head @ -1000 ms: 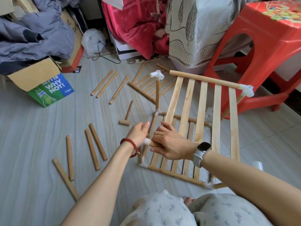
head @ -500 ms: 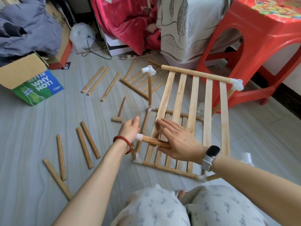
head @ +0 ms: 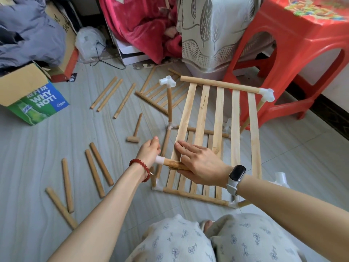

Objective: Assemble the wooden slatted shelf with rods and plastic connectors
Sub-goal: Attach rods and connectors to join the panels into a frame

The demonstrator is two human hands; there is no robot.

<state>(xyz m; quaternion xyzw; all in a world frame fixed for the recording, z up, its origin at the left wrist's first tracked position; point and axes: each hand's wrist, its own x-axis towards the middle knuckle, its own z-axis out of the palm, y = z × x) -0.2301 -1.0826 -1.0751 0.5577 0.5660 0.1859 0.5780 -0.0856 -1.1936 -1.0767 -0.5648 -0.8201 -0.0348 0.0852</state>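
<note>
While the upper slat panel (head: 219,118) leans tilted over the lower panel (head: 196,188) on the floor (head: 47,148), the left hand (head: 149,151) curls round a white connector (head: 160,159) at the near-left corner. A rod (head: 174,164) runs from that connector under the right hand (head: 202,164), whose fingers lie straight across the slats while the thumb tucks beneath the rod. The panel's far rod (head: 219,84) ends free on the left, just beside a connector atop an upright post (head: 169,103); its right end sits in another connector (head: 266,95). Loose rods (head: 98,165) and a small mallet (head: 135,130) lie to the left, near a cardboard box (head: 28,95). A red stool (head: 294,50) stands beyond.
</note>
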